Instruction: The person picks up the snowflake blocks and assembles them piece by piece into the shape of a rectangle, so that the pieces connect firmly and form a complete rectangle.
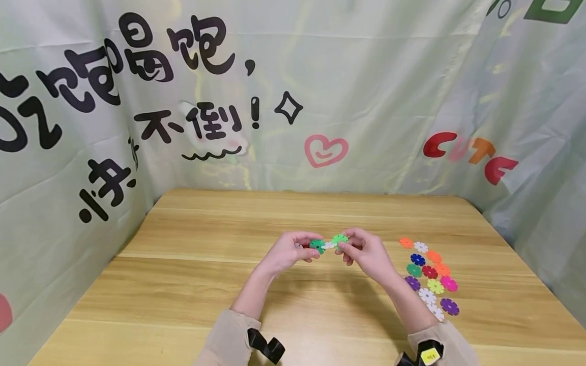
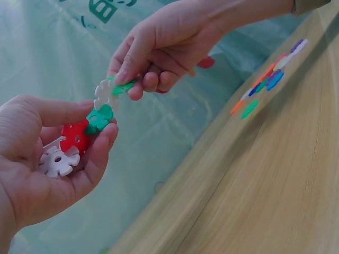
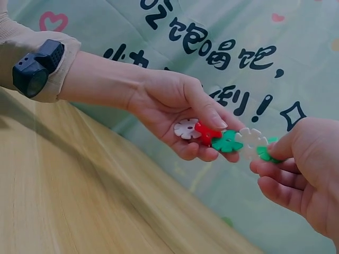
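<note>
Notched plastic flower discs are joined in a short chain, held up above the table between both hands. My left hand [image 1: 285, 252] grips the part with a white disc [image 3: 186, 128], a red disc [image 3: 205, 132] and a dark green disc [image 3: 226, 141], thumb on top and fingers curled beneath. Beyond its fingertips another white disc [image 2: 105, 94] links to a light green disc [image 1: 340, 239]. My right hand [image 1: 368, 253] pinches that light green disc between thumb and index finger. The thumb covers part of it in the right wrist view.
To the right of my right forearm, loose flower discs lie spread on the wooden table [image 1: 206, 218], among them an orange disc [image 1: 406, 243], a blue disc [image 1: 417, 260], a pink disc [image 1: 449, 283] and a purple disc [image 1: 450, 306]. A printed curtain [image 1: 375, 101] hangs behind the table and along its sides.
</note>
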The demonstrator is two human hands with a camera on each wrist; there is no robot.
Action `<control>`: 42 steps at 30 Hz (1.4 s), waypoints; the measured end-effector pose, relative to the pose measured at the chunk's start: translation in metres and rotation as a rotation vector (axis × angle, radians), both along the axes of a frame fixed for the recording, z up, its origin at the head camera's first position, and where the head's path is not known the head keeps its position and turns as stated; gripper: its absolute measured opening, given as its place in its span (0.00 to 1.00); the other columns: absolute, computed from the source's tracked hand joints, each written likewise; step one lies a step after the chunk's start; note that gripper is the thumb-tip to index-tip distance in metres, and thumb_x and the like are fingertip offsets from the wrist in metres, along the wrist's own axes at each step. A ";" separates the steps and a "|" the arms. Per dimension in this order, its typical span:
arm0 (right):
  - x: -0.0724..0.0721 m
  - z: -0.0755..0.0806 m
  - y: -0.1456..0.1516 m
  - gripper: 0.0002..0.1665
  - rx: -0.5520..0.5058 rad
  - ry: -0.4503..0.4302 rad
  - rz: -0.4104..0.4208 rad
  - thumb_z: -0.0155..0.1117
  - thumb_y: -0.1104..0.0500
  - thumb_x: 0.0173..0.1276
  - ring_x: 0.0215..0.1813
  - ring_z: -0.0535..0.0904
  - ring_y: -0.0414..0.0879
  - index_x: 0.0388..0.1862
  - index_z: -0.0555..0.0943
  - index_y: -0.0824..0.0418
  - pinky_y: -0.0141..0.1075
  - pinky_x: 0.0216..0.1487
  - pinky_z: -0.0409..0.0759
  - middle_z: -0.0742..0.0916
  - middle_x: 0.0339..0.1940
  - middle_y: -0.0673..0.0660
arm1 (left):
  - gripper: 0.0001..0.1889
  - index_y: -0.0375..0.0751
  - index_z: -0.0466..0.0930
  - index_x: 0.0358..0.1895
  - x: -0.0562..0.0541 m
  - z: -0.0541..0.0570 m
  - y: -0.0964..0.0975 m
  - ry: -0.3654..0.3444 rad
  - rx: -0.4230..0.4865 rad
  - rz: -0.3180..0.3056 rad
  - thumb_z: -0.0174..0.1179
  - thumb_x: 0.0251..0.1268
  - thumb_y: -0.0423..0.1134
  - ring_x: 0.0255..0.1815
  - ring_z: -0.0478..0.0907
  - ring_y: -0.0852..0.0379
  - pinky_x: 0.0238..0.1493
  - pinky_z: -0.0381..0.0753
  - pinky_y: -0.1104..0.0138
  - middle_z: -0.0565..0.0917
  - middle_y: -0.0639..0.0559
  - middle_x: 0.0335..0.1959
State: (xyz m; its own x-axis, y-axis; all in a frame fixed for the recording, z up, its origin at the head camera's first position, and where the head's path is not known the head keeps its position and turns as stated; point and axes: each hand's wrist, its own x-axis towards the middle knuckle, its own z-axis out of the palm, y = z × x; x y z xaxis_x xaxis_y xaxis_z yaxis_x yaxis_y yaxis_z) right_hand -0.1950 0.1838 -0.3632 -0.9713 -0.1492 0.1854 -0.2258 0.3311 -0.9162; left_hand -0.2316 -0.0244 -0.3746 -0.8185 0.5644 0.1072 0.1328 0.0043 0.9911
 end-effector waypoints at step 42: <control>-0.004 -0.011 -0.001 0.11 0.038 -0.047 0.098 0.59 0.63 0.66 0.26 0.78 0.47 0.44 0.75 0.70 0.35 0.25 0.78 0.84 0.29 0.61 | 0.16 0.33 0.78 0.52 -0.004 -0.009 -0.002 -0.076 -0.104 -0.100 0.59 0.63 0.37 0.28 0.81 0.58 0.20 0.70 0.70 0.82 0.40 0.40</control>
